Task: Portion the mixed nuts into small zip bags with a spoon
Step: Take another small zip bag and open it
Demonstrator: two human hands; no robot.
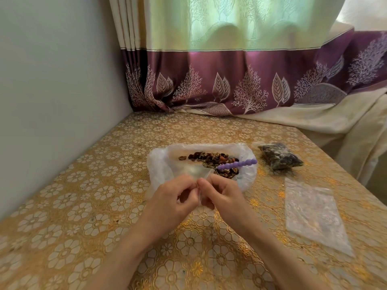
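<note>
Hands meet at the middle of a gold, flower-patterned worktop (62, 206), where a person pinches the mouth of a small clear zip bag (195, 171) between both sets of fingers. The left hand (176, 197) grips the bag's near edge with thumb and curled fingers; the right hand (219, 193) does the same just beside it, fingertips of the two hands almost touching. The empty bag points away from the person, its long axis running from the hands toward the far left and its far end lying over the near rim of a larger white plastic bag (159, 164).

That larger bag sits open and flattened on the worktop just beyond the hands, with a pile of mixed nuts (211, 159) and dried fruit spread across its middle. A purple spoon (238, 164) with a beaded handle rests on the pile, its handle pointing right and slightly away, past the rim of the white bag; its bowl end is hidden among the nuts near the small bag.

To the right, near the far edge of the worktop, a filled zip bag (280, 156) lies on its side, its long axis slanting from far left to near right. Nearer the person, a flat empty clear bag (314, 214) lies along the right side of the worktop. A purple-bordered curtain (230, 80) hangs behind.
</note>
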